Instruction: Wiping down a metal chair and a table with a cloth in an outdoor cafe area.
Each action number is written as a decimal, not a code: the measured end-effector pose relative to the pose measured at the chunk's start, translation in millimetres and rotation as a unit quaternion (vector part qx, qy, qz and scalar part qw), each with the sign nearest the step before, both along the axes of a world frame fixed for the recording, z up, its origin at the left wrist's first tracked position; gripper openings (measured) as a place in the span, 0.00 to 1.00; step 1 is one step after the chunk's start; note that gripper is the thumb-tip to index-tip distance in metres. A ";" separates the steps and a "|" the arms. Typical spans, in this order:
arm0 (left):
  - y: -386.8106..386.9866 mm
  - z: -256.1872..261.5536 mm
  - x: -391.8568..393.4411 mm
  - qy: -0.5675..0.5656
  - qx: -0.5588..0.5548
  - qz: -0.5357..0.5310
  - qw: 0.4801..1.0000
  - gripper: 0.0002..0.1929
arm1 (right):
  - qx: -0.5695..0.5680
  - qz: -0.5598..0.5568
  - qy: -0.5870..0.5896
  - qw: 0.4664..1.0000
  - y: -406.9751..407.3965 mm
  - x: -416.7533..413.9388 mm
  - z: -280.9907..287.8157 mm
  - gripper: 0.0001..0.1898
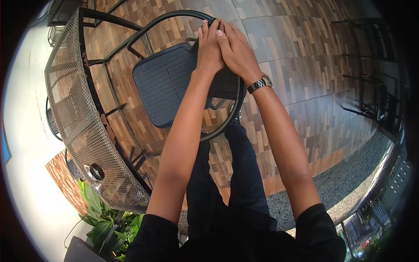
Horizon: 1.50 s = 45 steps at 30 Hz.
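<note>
A black chair with a woven plastic seat point(163, 85) and a curved tubular frame point(183, 13) stands in front of me. My left hand point(210, 47) lies over the top of its backrest, fingers bent onto the frame near its far bend. Close against it is my right hand point(236, 49), its thumb lapping over the left hand and its fingers folding over the same spot. The undersides of both hands are hidden, as is much of the backrest. A metal-link watch point(260, 84) circles my right wrist.
To the left stands a table with a perforated metal mesh top point(77, 108), its dark edge peeling, with a hole near one end. More chairs point(370, 85) stand at the right. Leafy plants point(101, 226) grow at the lower left. Gravel point(343, 177) borders the wood-patterned tile floor point(284, 82).
</note>
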<state>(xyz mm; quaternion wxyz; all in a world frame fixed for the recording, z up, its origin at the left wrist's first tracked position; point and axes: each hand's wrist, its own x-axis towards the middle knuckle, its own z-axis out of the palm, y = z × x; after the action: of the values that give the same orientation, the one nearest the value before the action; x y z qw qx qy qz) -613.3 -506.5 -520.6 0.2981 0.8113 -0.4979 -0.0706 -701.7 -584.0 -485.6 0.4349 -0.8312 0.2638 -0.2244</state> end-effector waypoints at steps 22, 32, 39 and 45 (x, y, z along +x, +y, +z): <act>8.1 -23.9 -65.4 0.170 -0.086 0.142 0.971 0.34 | 0.092 0.055 0.026 0.994 -23.6 -18.2 -37.6 0.27; 21.1 2.9 10.5 0.019 -0.091 0.109 0.990 0.23 | -0.198 -0.001 0.108 0.974 2.8 1.4 -16.8 0.29; 12.8 1.9 65.8 -0.117 0.000 -0.085 0.989 0.22 | -0.086 -0.054 0.193 0.976 18.3 -2.5 -6.7 0.30; -4.9 -13.3 96.4 -0.087 -0.026 -0.161 0.983 0.24 | -0.148 -0.106 0.182 0.966 6.0 18.7 -14.0 0.26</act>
<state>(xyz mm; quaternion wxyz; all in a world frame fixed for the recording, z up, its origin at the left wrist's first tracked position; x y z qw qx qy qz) -516.9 -511.4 -533.9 0.2596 0.7155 -0.6478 -0.0337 -683.0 -578.0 -499.6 0.2257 -0.8804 0.3890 -0.1503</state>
